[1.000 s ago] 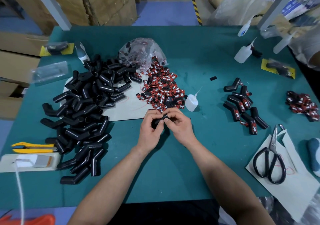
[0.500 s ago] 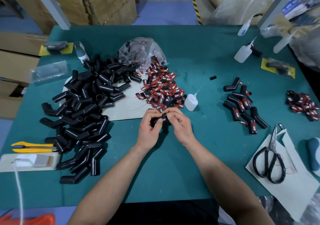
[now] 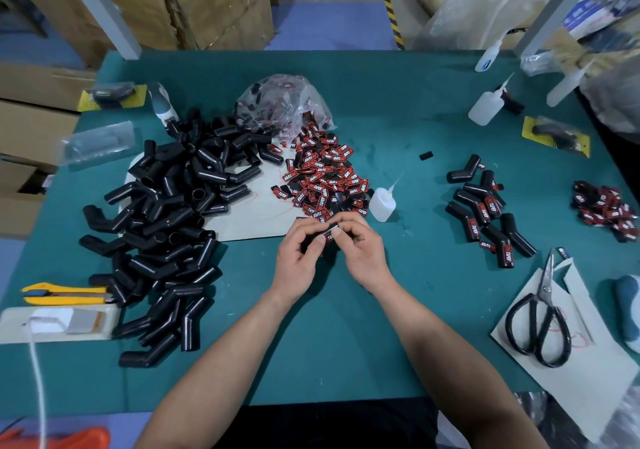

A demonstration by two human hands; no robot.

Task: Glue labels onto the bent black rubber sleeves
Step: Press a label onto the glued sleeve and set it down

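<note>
Labelled sleeve (image 3: pixel 329 235) between left hand (image 3: pixel 299 258) and right hand (image 3: pixel 362 248).

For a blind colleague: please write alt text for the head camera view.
The left hand and the right hand hold one bent black sleeve with a red label above a green table. Unlabelled sleeves are piled at left, loose labels and a glue bottle lie beyond the hands, labelled sleeves at right.

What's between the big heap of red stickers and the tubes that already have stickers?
In the head view, a small white glue bottle stands beside the sticker heap; from there to the labelled tubes is bare green mat.
</note>
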